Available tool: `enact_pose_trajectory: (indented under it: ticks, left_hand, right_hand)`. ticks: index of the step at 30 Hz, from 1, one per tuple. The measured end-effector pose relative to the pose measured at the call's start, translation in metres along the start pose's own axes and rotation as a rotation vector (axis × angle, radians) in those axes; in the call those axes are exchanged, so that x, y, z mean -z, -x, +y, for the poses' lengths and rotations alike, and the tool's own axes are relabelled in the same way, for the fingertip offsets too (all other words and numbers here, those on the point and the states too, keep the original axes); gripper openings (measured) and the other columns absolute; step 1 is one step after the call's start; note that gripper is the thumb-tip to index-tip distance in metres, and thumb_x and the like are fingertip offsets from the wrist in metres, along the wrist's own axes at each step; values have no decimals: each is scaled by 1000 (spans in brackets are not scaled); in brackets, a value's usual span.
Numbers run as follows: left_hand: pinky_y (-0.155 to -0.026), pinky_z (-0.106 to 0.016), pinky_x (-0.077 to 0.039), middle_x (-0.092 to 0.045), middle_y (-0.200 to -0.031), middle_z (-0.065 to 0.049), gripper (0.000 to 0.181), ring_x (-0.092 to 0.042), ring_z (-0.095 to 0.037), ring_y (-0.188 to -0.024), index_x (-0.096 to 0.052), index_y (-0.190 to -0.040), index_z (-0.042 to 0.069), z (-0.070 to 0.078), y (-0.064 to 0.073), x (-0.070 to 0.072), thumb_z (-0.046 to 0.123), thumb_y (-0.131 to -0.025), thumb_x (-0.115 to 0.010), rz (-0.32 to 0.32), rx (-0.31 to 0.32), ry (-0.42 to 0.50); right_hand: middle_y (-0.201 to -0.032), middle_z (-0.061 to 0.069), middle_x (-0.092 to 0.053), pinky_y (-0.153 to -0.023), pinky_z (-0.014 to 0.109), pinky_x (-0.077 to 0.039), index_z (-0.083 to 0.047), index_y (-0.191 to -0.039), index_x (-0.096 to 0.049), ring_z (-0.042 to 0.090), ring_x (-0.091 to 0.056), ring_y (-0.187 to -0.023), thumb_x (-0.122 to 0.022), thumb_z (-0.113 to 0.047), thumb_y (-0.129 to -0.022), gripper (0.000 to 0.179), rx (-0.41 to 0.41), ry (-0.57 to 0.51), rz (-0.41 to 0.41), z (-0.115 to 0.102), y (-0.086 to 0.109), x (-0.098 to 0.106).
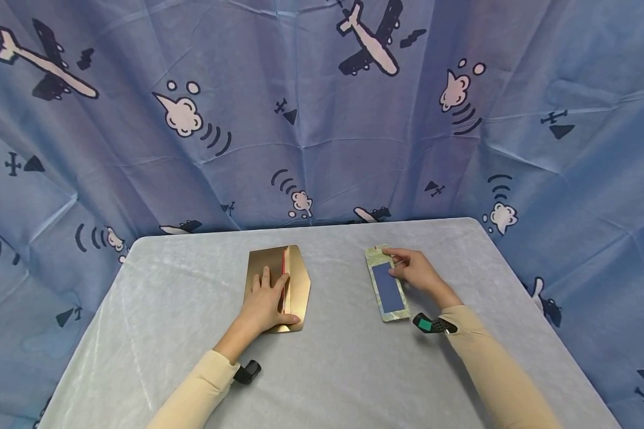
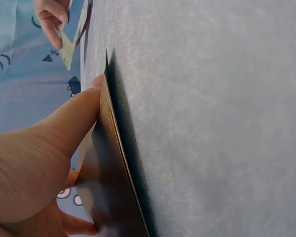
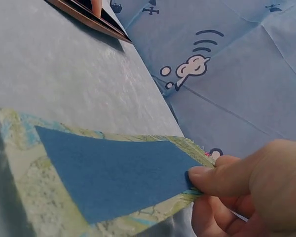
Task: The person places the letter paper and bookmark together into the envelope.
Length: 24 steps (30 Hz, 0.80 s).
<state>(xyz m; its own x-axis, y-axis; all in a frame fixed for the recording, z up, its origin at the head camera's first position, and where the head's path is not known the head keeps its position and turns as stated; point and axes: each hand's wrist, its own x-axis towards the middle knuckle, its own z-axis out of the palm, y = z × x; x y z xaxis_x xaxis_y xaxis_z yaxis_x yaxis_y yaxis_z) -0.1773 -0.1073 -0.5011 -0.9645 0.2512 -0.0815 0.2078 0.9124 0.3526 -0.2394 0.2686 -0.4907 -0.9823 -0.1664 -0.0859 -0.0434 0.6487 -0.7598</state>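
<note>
A gold envelope [image 1: 299,280] lies on the left of the table with its pointed flap folded out to the right and a red strip showing along its mouth. My left hand [image 1: 263,304] rests across it, fingers spread over the body and thumb on the flap; up close, the thumb [image 2: 79,116] lies along the edge of the envelope [image 2: 108,173]. To the right, a long green-patterned card [image 1: 378,257] with a dark blue panel is pinched near its far end by my right hand [image 1: 414,271]. In the right wrist view the card [image 3: 118,173] looks slightly bowed and tilted.
The table [image 1: 333,369] has a pale grey cloth. Right behind its far edge hangs a blue curtain [image 1: 322,119] printed with planes and clouds. Black bands [image 1: 434,325] sit on both wrists, over or beside beige sleeves.
</note>
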Motion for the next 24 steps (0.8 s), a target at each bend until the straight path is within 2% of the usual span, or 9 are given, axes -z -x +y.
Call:
enact_pose_trajectory:
  ticks: [8,24]
  left_hand:
    - [-107,-69,-35,-20,-158,-36,110,-25,-61,-142,-38,-153,14,-1,-1,-1,59,-65,-85,7,-7,-3]
    - [-106,-69,-36,-21,-158,-36,110,-26,-62,-141,-38,-153,13,-2,0,-1,58,-65,-86,12,-10,-9]
  right_hand:
    - [-119,24,-60,-65,26,-46,-7,-141,-56,18,-56,-83,-68,-3,-88,54,2,-81,-27,-11,-4,-13]
    - [-116,21,-59,-58,25,-45,-9,-140,-57,14,-53,-72,-66,1,-89,52,46,-180,-96,-47,-15,-51]
